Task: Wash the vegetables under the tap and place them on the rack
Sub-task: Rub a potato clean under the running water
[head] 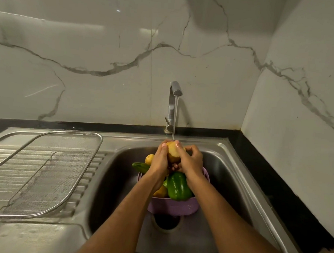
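Potato [173, 152]: under tap [175, 99] stream, above sink [227, 168], gripped by left hand [160, 159] & right hand [190, 160]. Advice: rotate & rub all sides, then to rack [44, 170] at left.

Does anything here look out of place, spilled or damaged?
Nothing stands out. Both hands, left hand and right hand, hold a potato under the running tap, above the purple basket. The mesh rack lies flat.
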The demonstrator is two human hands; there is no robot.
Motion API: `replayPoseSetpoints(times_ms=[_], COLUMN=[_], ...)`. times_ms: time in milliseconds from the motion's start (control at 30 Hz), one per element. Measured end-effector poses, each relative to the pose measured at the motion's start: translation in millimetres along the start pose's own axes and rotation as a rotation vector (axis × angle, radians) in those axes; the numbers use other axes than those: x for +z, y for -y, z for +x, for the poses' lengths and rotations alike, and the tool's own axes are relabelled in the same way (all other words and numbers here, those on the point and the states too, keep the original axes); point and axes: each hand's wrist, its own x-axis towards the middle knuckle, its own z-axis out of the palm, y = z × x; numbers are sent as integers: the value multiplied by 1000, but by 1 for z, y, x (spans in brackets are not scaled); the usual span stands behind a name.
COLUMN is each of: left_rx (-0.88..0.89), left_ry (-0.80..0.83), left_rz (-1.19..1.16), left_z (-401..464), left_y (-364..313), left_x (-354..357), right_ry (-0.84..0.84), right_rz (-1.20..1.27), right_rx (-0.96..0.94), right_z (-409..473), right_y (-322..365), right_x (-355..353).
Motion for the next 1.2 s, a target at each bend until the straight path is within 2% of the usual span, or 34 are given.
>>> replayPoseSetpoints(times_ms=[100,300,500,700,867,933,1000,1100,1200], left_rx=[0,-28,-43,-67,6,67,87,48,21], left_ry=[-19,-105,-125,-153,-94,-34,-6,-50,-89], left_rz=[44,37,104,98,168,220,229,189,139], left_z=[2,1,-3,-1,-7,-8,-8,-7,-8], left_y=[2,-4,-8,-9,-10,-7,-6,-10,-12], left_x=[0,-5,-4,-5,0,2,1,-2,-3], right_ry=[11,227,150,198,-2,-34,12,154,158], right_rz=[-10,103,35,37,-58,-77,-72,16,51], right_rx=[13,38,-50,-19,-71,-60,-31,13,23], right_z=[4,1,-4,2,0,0,-1,-1,1], right_y=[2,2,0,4,1,3,5,11,13], right_x=[-2,-1,-1,-2,2,-1,-5,-10,-11])
